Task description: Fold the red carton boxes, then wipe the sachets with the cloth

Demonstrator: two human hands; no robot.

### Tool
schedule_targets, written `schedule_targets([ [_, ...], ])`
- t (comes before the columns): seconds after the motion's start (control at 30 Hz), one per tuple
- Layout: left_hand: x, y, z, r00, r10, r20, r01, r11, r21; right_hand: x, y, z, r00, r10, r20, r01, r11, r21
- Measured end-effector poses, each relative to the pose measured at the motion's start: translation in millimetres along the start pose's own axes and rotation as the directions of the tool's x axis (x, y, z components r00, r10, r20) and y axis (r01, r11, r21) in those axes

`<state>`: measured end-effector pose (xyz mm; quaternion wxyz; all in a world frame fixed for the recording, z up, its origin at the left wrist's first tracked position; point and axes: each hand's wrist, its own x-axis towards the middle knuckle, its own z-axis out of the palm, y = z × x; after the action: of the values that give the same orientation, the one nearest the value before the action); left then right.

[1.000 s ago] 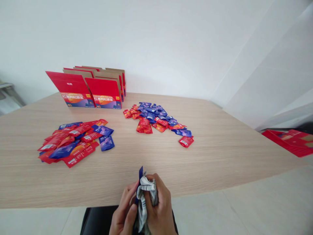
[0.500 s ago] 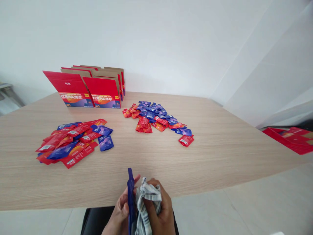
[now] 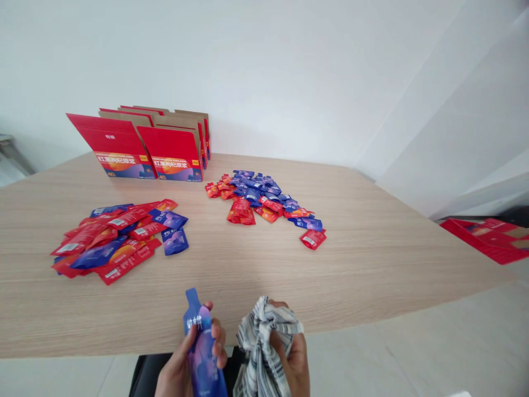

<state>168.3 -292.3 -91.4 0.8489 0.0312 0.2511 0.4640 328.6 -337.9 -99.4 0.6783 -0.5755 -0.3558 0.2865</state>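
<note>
My left hand [image 3: 182,361] is closed around a blue pouch [image 3: 203,353] with a narrow spout-like top, its printed face turned up toward me. Bunched in my right hand [image 3: 295,353] is a striped grey and white cloth [image 3: 264,347], apart from the pouch. Both hands are at the table's front edge, above my lap. To the left on the table lies a pile of red and blue pouches [image 3: 111,234]. Farther back in the middle is a second spread of red and blue pouches [image 3: 264,196].
Several open red cartons [image 3: 169,151] stand in two rows at the back left of the wooden table [image 3: 248,264]. Off the table's right side is a red box [image 3: 487,237]. A white wall [image 3: 289,77] rises behind the table.
My hands have moved apart, the cloth going right and the pouch left. The pouch has turned from edge-on to showing its printed face.
</note>
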Motion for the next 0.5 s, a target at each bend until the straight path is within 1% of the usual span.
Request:
schedule_targets([
  [0.07, 2, 1, -3.9, 0.999, 0.025, -0.048, -0.019, 0.992, 0.127, -1, -8, 7, 1.000, 0.013, 0.027, -0.013, 1.000, 0.004],
  [0.1, 3, 1, -6.0, 0.997, 0.022, -0.068, -0.010, 0.987, 0.162, 0, -12, 10, 0.999, 0.001, 0.041, -0.001, 1.000, 0.000],
  [0.2, 5, 1, -10.4, 0.992, 0.018, -0.122, 0.008, 0.978, 0.211, 1, -22, 18, 0.997, -0.060, 0.043, 0.061, 0.998, -0.005],
  [0.27, 5, -1, -10.0, 0.985, 0.069, -0.157, -0.029, 0.968, 0.249, 3, -26, 21, 0.991, -0.113, 0.069, 0.114, 0.993, -0.007],
  [0.37, 4, -4, -5.6, 0.973, 0.153, -0.174, -0.096, 0.950, 0.297, 4, -30, 23, 0.973, -0.188, 0.135, 0.196, 0.980, -0.046],
  [0.5, 5, -1, -3.2, 0.973, 0.167, -0.160, -0.113, 0.948, 0.298, 2, -28, 26, 0.939, -0.242, 0.243, 0.274, 0.956, -0.107],
])
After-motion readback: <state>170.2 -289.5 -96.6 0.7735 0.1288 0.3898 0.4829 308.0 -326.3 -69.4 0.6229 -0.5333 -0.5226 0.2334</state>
